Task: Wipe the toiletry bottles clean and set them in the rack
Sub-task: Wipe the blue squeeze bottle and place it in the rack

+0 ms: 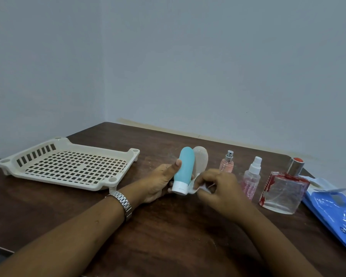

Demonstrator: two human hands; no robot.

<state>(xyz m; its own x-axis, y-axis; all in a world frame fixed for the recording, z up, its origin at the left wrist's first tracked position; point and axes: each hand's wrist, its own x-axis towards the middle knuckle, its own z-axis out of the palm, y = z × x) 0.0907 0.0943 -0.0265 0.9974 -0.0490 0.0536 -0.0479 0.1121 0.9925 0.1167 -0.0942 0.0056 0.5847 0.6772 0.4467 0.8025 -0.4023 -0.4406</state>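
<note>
The left hand (pixel 160 181) gripped the teal bottle (pixel 185 166) cap-down over the table (pixel 168 232), thumb on its side, while the right hand (pixel 218 186) pinched a white wipe (pixel 194 185) against the white cap (pixel 179 188). The rack (pixel 68 164) stood well apart to the left. Hard rubbing there could pop the cap or twist the smooth bottle loose, toppling the clear bottle (pixel 201 158) just behind

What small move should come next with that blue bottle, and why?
Probably rub the wipe along the teal bottle: the right hand pinches it by the white cap, the left hand grips the bottle, and the rack holds no bottle yet.
</note>
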